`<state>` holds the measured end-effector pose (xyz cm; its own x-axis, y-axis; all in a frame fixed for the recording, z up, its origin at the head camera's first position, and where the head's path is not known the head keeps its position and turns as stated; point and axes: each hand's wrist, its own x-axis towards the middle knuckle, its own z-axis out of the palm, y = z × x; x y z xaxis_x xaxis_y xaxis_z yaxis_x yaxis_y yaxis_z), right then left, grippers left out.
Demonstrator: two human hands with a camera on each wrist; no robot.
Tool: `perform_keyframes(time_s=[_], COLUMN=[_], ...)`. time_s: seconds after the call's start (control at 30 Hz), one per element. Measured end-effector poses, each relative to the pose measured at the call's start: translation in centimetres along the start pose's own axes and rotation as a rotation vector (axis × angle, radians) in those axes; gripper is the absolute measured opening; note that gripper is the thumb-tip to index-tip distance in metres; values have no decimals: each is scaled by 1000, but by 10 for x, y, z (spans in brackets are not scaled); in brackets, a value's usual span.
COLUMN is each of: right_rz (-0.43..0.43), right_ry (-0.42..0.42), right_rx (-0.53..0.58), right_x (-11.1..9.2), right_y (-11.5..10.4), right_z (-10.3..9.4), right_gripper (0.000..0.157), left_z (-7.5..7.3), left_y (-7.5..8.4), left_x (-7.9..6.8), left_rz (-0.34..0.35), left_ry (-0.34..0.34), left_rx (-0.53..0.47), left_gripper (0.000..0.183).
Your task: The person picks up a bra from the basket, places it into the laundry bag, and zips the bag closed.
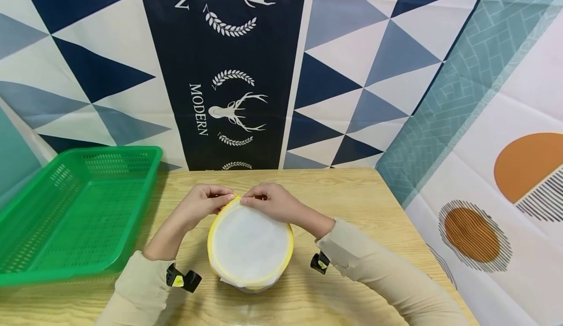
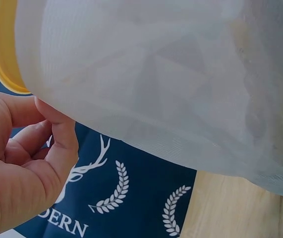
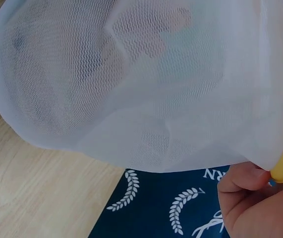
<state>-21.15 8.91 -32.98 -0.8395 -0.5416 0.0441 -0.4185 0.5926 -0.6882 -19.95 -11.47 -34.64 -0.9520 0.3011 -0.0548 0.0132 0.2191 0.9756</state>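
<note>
A white mesh bag (image 1: 250,240), round-topped and trimmed with a yellow band (image 1: 290,248), stands upright on the wooden table. My left hand (image 1: 206,203) pinches the band at the bag's far edge. Close beside it my right hand (image 1: 273,203) also pinches that edge, the two sets of fingertips nearly touching. In the left wrist view the thumb and finger meet just under the yellow band (image 2: 2,54). The right wrist view shows bluish and pinkish shapes through the mesh (image 3: 131,89); what they are is unclear.
A green plastic basket (image 1: 151,184) with slotted sides stands at the left of the table (image 1: 343,194). Behind the table hangs a patterned cloth (image 1: 338,86); another with orange shapes (image 1: 475,233) hangs on the right.
</note>
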Motion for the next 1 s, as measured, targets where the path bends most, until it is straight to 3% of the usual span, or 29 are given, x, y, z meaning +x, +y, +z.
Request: perform_keyframes(time_s=[0.7, 1.0], right_rz=[-5, -2], right_ry=[29, 52], right_rx=[1, -57], right_x=[0, 0], right_y=[2, 0], right_z=[-2, 0], right_gripper=[24, 22], left_z=[-4, -3], left_y=[-5, -5], left_x=[2, 3], left_rz=[-4, -4], left_ry=[17, 1], left_rx=[9, -9], left_gripper=[36, 36])
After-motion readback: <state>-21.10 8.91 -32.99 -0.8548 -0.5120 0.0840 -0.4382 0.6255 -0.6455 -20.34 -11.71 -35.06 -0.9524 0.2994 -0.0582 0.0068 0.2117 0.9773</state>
